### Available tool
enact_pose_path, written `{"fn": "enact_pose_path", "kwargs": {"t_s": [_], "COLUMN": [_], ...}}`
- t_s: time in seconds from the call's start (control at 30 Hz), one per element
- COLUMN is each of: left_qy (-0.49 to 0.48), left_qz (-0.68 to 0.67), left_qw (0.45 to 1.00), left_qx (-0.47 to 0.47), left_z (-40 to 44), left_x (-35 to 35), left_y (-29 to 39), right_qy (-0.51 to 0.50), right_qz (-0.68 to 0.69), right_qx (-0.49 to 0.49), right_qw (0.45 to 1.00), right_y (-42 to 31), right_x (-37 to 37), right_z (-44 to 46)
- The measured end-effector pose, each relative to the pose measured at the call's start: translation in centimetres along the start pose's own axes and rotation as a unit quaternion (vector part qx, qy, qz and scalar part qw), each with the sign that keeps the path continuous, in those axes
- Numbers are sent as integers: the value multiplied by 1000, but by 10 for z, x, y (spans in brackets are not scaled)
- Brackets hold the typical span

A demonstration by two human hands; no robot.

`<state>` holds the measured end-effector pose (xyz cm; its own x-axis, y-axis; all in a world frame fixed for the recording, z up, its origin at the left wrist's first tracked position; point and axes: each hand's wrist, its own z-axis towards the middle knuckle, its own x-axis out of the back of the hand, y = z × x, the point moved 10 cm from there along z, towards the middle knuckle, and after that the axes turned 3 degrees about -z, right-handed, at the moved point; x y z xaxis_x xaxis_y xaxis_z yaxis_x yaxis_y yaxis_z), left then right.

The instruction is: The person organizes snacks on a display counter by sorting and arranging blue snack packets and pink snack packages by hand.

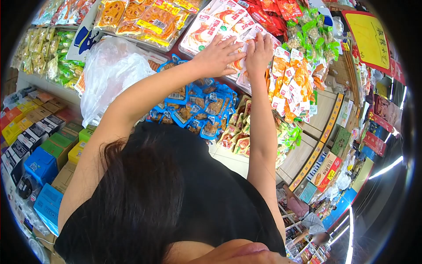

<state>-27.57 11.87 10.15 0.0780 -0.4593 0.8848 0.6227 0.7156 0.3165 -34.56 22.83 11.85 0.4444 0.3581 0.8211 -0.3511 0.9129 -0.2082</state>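
My left hand (218, 56) lies on a stack of white snack packets (205, 31) with red and orange print, its fingers spread. Close beside it, my right hand (259, 54) rests on the same packets with its fingers stretched out, the fingertips near a packet's upper edge. Neither hand is wrapped round a packet. Part of the stack is hidden under my palms. Below my forearms are blue-edged packets (203, 105) of brown food. Right of my right wrist is a heap of orange and white packets (291, 83).
A crumpled clear plastic bag (112, 72) lies left of my left arm. Flat packets with yellow labels (151, 22) fill a tray at the top. Coloured boxes (41, 163) stand at lower left. A yellow sign (368, 39) hangs at upper right. Another person (307, 215) is at lower right.
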Motion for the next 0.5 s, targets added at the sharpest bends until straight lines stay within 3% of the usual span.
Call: {"fn": "enact_pose_path", "kwargs": {"t_s": [0.1,0.5], "left_qy": [16,25], "left_qz": [-7,1], "left_qw": [1000,1000], "left_qx": [1,4], "left_z": [0,-3], "left_x": [2,1], "left_y": [0,5], "right_qy": [-29,8], "right_qz": [13,4], "right_qx": [-33,-29], "right_qw": [999,1000], "right_y": [0,-2], "right_x": [-3,2], "right_z": [-9,-17]}}
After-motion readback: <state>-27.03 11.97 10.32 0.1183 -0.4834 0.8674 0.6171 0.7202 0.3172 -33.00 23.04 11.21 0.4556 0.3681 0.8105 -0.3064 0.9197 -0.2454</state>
